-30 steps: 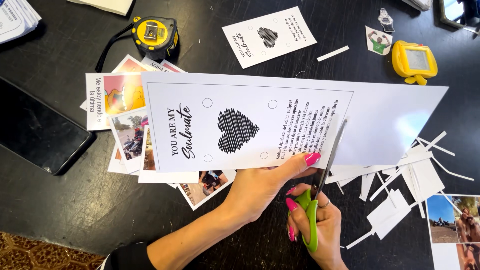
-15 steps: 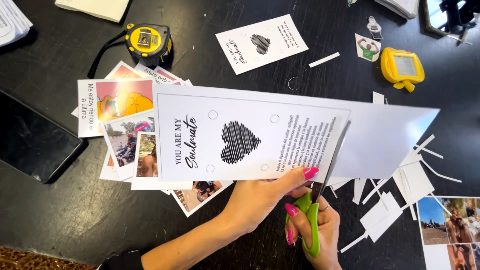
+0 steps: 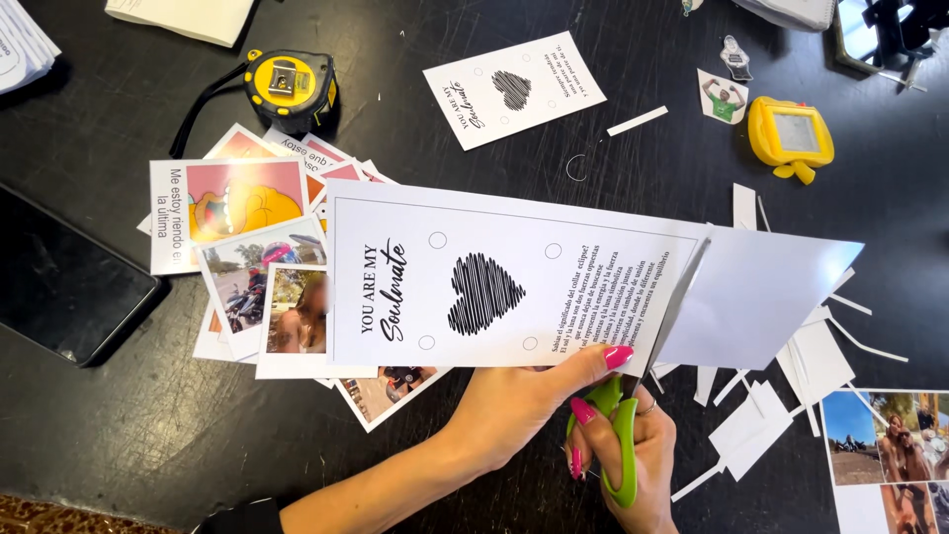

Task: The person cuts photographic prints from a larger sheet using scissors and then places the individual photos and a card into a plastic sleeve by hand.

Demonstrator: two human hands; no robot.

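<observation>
Black table (image 3: 415,109) | L hand (image 3: 514,405) grip pinches white heart card (image 3: 494,287) | R hand (image 3: 633,455) grip closed on green scissors (image 3: 623,445)

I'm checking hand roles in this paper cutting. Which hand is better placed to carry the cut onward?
Right hand: it grips the green scissors, blades already in the printed sheet. Left hand only pinches the sheet's edge.

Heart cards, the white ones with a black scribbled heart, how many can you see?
2: one heart card held by the left hand, scissors cutting it; another flat on the table beyond it.
</observation>
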